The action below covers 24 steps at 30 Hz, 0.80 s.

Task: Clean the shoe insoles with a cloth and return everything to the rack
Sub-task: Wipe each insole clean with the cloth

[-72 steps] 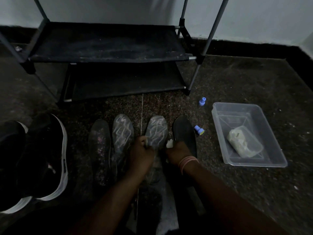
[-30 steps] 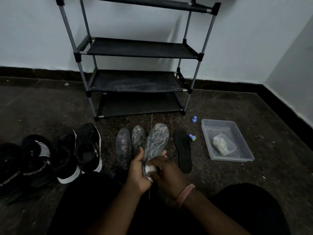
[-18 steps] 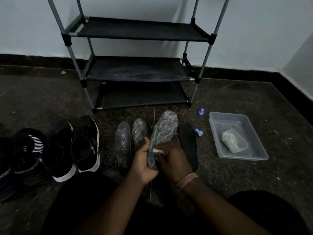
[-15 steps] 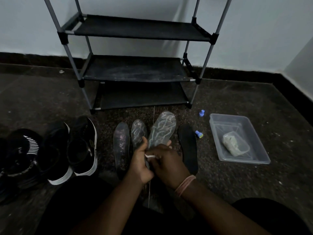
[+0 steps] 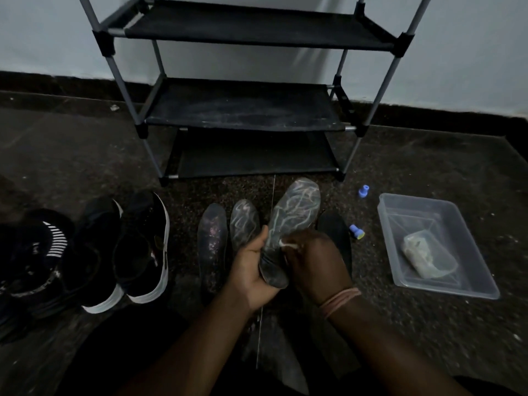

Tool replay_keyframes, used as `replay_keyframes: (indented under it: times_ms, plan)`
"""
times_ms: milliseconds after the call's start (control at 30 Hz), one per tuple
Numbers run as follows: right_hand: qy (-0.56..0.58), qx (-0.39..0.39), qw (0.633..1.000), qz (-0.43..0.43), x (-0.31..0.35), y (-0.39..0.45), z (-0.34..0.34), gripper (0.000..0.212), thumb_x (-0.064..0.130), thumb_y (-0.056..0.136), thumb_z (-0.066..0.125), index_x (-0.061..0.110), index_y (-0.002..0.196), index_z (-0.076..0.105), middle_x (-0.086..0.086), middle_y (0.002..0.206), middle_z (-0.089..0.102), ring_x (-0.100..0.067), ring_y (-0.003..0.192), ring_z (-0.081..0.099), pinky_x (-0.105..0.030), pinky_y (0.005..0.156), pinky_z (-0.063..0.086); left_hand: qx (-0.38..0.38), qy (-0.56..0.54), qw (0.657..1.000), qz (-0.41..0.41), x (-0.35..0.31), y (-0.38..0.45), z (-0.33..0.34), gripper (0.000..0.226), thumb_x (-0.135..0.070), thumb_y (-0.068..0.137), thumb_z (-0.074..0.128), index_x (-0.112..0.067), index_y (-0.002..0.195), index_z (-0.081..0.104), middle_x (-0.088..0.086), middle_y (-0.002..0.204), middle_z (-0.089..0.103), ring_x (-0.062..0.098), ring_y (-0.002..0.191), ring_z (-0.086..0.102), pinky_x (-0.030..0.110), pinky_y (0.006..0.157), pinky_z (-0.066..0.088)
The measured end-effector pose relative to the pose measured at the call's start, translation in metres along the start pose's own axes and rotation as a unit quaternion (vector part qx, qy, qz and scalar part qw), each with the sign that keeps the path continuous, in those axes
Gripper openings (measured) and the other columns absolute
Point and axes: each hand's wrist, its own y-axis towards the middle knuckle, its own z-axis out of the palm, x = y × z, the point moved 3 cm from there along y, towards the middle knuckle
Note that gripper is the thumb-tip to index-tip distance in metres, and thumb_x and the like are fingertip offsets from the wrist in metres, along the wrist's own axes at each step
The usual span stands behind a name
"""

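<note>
My left hand (image 5: 251, 270) grips the heel end of a grey insole with pale swirl lines (image 5: 294, 212), which is lifted off the floor with its toe pointing away. My right hand (image 5: 317, 261) pinches a small white cloth (image 5: 287, 243) against the insole's middle. Three more insoles lie on the floor: a dark speckled one (image 5: 211, 241), a swirl-patterned one (image 5: 244, 224) and a black one (image 5: 334, 230), partly hidden behind my right hand. The black shoe rack (image 5: 243, 110) stands ahead with bare shelves.
Several black shoes with white soles (image 5: 143, 247) sit in a row at the left. A clear plastic tub (image 5: 434, 247) holding a pale bundle (image 5: 423, 252) is at the right. Two small blue caps (image 5: 363, 191) (image 5: 356, 231) lie on the dark floor near it.
The insole has been picked up from the floor row and held in my left hand. My right hand keeps moving the white cloth along it. The camera view has shifted up and down.
</note>
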Motion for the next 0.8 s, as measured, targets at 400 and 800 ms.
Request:
replay_keyframes:
  times_ms: [400,800]
  plan:
    - [0.026,0.022,0.999,0.029,0.009,-0.005,0.006,0.013,0.011,0.085,0.065,0.019,0.085,0.075,-0.004,0.088,0.071,-0.018,0.083,0.065,-0.033,0.076,0.051,-0.002,0.003,1.0,0.0,0.002,-0.001,0.002,0.045,-0.034,0.106,0.041,-0.005,0.124,0.071,0.017,0.133,0.065,0.03,0.118,0.066,0.043,0.101,0.053]
    - [-0.054,0.109,0.993,0.0,0.031,-0.009,0.019,0.022,0.019,0.081,0.053,0.021,0.091,0.072,-0.004,0.092,0.068,-0.021,0.087,0.061,-0.035,0.078,0.048,-0.018,0.047,0.999,-0.011,0.001,-0.003,0.001,0.06,-0.048,0.101,0.047,-0.001,0.137,0.059,0.021,0.142,0.057,0.033,0.135,0.052,0.044,0.117,0.036]
